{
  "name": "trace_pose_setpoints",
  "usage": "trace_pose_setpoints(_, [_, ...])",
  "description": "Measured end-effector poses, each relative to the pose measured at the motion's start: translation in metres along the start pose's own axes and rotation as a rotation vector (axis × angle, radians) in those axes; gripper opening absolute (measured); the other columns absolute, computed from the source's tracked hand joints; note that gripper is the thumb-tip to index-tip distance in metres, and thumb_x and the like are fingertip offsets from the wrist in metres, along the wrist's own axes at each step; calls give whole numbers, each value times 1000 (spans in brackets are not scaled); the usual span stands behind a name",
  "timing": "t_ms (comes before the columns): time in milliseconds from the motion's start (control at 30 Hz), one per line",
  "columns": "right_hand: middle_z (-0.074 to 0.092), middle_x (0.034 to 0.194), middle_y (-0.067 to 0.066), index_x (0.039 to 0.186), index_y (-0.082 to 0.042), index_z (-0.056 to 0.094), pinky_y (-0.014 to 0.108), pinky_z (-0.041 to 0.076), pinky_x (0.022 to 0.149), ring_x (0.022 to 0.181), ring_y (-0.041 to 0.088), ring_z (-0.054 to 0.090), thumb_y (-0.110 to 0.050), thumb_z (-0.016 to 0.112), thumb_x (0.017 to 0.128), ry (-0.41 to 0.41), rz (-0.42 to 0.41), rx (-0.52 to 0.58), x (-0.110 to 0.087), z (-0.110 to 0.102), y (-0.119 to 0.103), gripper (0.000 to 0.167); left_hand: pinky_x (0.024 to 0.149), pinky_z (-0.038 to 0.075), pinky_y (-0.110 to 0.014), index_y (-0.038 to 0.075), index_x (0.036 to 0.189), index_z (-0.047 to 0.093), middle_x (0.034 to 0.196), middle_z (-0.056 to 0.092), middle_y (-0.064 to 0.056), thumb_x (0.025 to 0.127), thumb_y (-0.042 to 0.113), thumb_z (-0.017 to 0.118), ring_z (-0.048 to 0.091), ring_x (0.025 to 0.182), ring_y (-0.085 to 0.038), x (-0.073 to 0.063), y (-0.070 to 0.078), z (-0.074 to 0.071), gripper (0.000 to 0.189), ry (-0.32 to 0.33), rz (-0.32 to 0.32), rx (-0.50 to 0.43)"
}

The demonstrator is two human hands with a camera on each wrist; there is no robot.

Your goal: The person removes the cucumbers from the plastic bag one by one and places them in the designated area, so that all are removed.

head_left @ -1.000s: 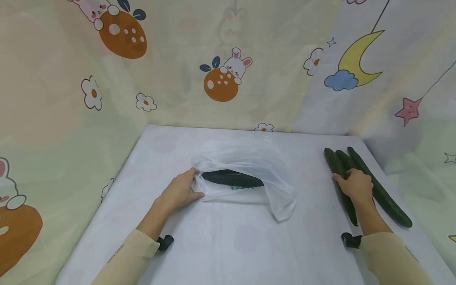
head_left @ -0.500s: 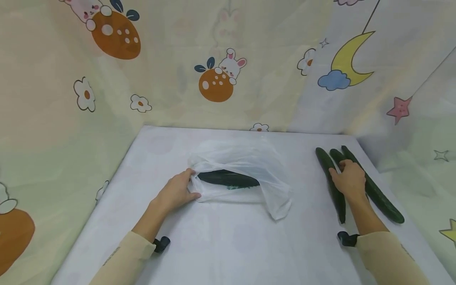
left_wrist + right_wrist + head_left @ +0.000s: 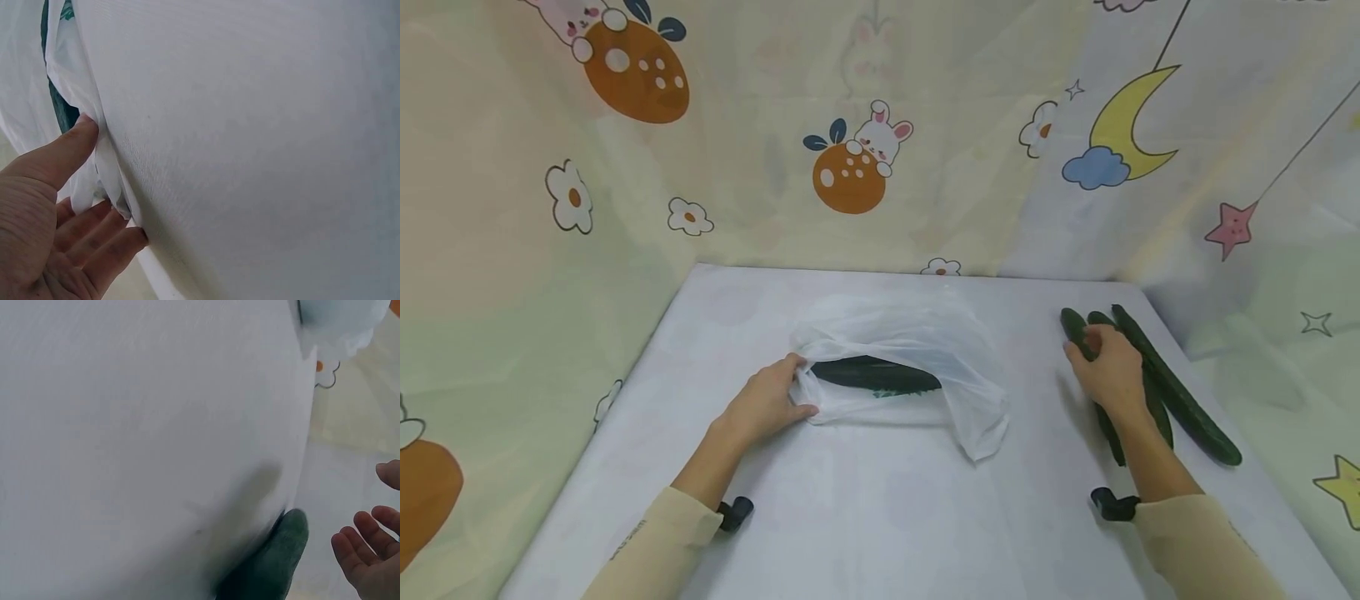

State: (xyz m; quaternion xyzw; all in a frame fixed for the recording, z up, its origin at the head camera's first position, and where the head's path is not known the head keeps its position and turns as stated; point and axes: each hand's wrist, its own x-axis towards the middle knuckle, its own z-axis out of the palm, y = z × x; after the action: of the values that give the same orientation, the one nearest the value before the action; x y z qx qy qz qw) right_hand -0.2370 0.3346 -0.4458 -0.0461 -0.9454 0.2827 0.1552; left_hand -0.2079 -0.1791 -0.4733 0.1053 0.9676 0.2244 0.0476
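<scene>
A thin white plastic bag [image 3: 917, 325] lies in the middle of the table, its mouth gaping toward me. Inside it is a dark green cucumber [image 3: 876, 375], partly covered by plastic. My left hand [image 3: 767, 400] pinches the bag's left rim; the left wrist view shows the thumb [image 3: 84, 131] and fingers at the crumpled plastic. On the right lie three more cucumbers. My right hand [image 3: 1108, 367] is above the leftmost cucumber [image 3: 1108, 433], partly hiding it. The right wrist view shows a gap between thumb and loosely bent fingertips. Beside it are the middle cucumber [image 3: 1157, 408] and the rightmost cucumber [image 3: 1195, 408].
A white cloth covers the table [image 3: 880, 517]. A printed fabric backdrop [image 3: 745, 125] stands behind it and at both sides. Black camera mounts are worn at the left wrist [image 3: 735, 512] and right wrist [image 3: 1114, 504].
My right hand has moved left and slightly farther away, from among the cucumbers to over the leftmost one, whose near end has shifted slightly. My left hand stays at the bag. The head view has drifted slightly.
</scene>
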Motion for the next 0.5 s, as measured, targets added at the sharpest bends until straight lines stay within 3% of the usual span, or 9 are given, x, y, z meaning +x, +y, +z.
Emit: trace_pose_setpoints(500, [60,132,27,137,4,55,58,50,101,124,45,57,-44,66,99,-17,-84,95,-5,7,-48,61,100,51,-52,3,145,46,125,67,-19,83,36,88,64,117,-36,0,1,-1,82,1,5,3])
